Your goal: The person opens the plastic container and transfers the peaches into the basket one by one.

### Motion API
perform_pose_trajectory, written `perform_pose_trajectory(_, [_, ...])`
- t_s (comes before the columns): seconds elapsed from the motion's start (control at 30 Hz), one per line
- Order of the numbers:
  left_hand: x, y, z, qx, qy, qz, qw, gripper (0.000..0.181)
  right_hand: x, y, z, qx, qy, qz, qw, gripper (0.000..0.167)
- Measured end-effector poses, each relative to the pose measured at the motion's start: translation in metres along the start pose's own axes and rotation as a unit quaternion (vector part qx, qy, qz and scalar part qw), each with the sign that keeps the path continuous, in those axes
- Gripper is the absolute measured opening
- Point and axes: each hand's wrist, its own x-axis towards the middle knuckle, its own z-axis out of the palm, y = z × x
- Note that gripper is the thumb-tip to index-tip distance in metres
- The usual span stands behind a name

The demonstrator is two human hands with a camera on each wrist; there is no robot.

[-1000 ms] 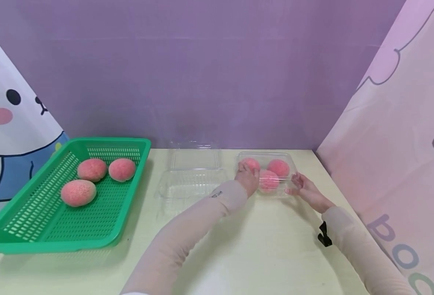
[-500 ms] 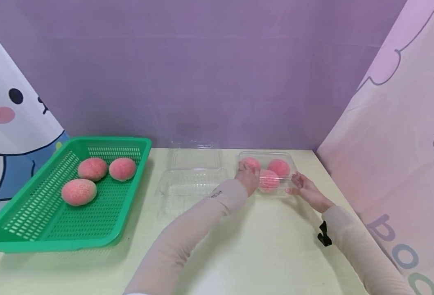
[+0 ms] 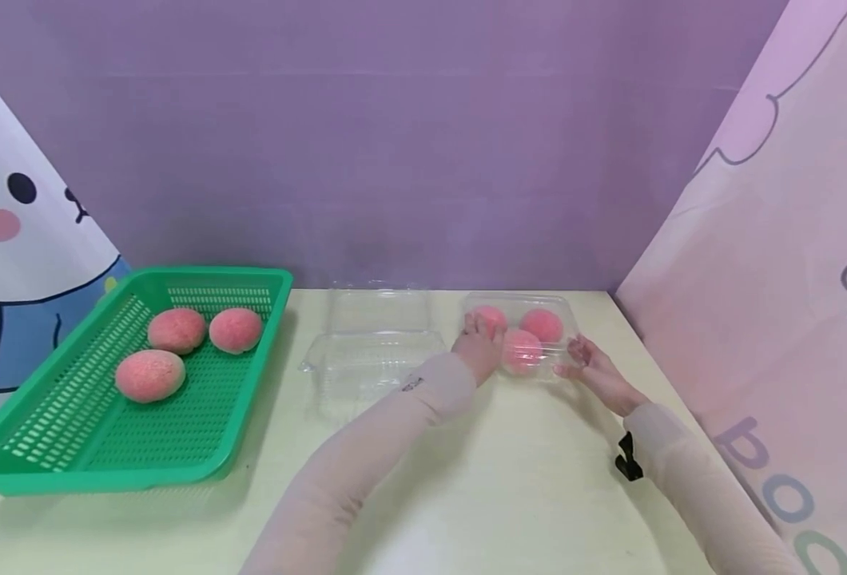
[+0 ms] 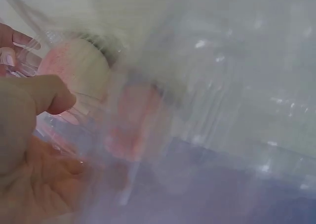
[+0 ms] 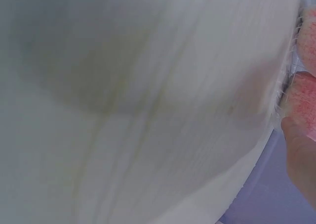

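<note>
A clear plastic clamshell box [image 3: 556, 303] with three fuzzy pink peaches [image 3: 542, 326] in it stands at the back right of the table. My left hand [image 3: 477, 351] grips the box's left side. At the front right corner, my right hand [image 3: 599, 377] holds the box between thumb and fingers. From the left wrist, a peach [image 4: 79, 68] shows behind my thumb, with clear plastic blurring much of that view. In the right wrist view, part of my right hand [image 5: 300, 157] touches the box's edge beside a peach [image 5: 302, 100].
A second clear clamshell box [image 3: 373, 343], lid raised, stands left of the held one, partly behind my left sleeve. Farther left is a green basket [image 3: 240, 399] with three peaches [image 3: 152, 375]. A purple backdrop [image 3: 423, 144] rises behind the table, and a pink printed sheet [image 3: 769, 279] borders the right.
</note>
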Motion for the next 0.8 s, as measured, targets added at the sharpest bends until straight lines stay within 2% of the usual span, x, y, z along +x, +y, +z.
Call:
perform_pose_trajectory(0.13, [-0.001, -0.003, 0.004, -0.013, 0.012, 0.004, 0.9998, 0.053, 0.001, 0.000, 0.001, 0.004, 0.008, 0.000, 1.0000, 0.088])
perform_pose_trajectory(0.37, [-0.001, -0.004, 0.010, 0.002, 0.033, -0.004, 0.9994, 0.056, 0.002, -0.001, 0.003, 0.002, 0.006, 0.006, 1.0000, 0.087])
perform_pose_trajectory(0.57, [-0.009, 0.002, 0.006, 0.023, 0.048, 0.004, 0.9986, 0.058, 0.000, -0.006, 0.003, 0.008, 0.002, 0.010, 0.9999, 0.087])
perform_pose_trajectory(0.8, [-0.020, 0.011, -0.010, 0.013, 0.014, 0.013, 0.9997, 0.062, 0.001, -0.003, 0.002, 0.007, 0.005, 0.013, 0.9999, 0.089])
